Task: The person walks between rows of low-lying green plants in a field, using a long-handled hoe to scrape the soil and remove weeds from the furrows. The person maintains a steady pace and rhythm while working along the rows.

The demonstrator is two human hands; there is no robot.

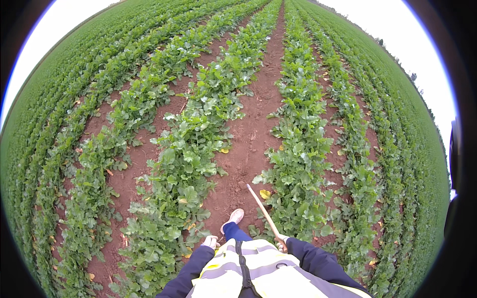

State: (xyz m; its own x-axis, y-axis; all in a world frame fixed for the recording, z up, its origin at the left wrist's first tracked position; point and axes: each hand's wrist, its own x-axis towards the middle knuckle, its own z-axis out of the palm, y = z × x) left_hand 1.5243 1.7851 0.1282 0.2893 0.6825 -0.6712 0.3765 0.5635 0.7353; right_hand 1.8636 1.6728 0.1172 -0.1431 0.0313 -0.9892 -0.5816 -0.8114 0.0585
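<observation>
My right hand is closed around a long wooden handle. The handle slants forward and to the left, its far tip over the bare soil between two crop rows; whatever tool it may belong to cannot be told. At the left edge of my hi-vis vest is my left hand, its fingers curled, with nothing plainly seen in it. One shoe shows on the soil ahead of the vest, below a dark blue trouser leg.
Leafy green crop rows flank the reddish-brown soil furrow before me. Their leaves lean over its edges. A yellow leaf lies near the handle. More rows spread to both sides, and trees stand along the horizon at right.
</observation>
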